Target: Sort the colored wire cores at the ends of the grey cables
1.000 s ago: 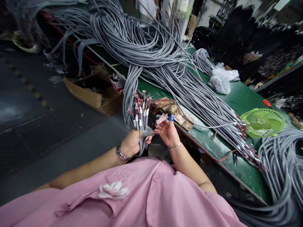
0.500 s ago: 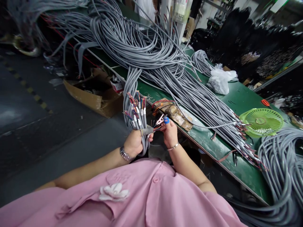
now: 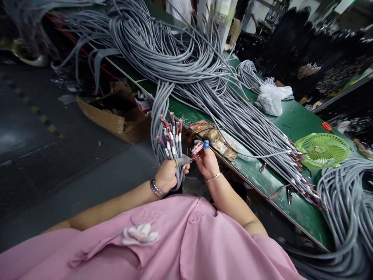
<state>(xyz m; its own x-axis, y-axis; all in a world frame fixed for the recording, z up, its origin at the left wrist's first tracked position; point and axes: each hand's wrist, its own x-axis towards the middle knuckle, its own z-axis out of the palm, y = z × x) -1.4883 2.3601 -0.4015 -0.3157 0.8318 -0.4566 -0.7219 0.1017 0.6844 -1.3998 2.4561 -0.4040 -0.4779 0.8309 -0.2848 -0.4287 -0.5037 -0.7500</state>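
Note:
My left hand (image 3: 167, 175) is wrapped round a bundle of grey cables (image 3: 161, 105) that hangs over the table edge. Coloured wire ends (image 3: 171, 126) with white sleeves fan out above the fist. One cable end points right from my left thumb, its thin wires (image 3: 194, 158) bared. Close beside it, my right hand (image 3: 207, 161) pinches a small pale pink tool (image 3: 197, 148) at those wires; a blue cover sits on one fingertip. What the tool's tip touches is too small to tell.
Long grey cables (image 3: 239, 116) lie across the green table (image 3: 294, 116). On it are a green fan (image 3: 322, 151), a plastic bag (image 3: 272, 99), orange-handled scissors (image 3: 326, 126) and cardboard (image 3: 230, 152). An open box (image 3: 99, 116) stands below, left. A person (image 3: 179, 9) is behind the table.
My right hand has turned slightly, showing more of its palm, and the pink tool has tilted. My left hand and its bundle have shifted slightly right.

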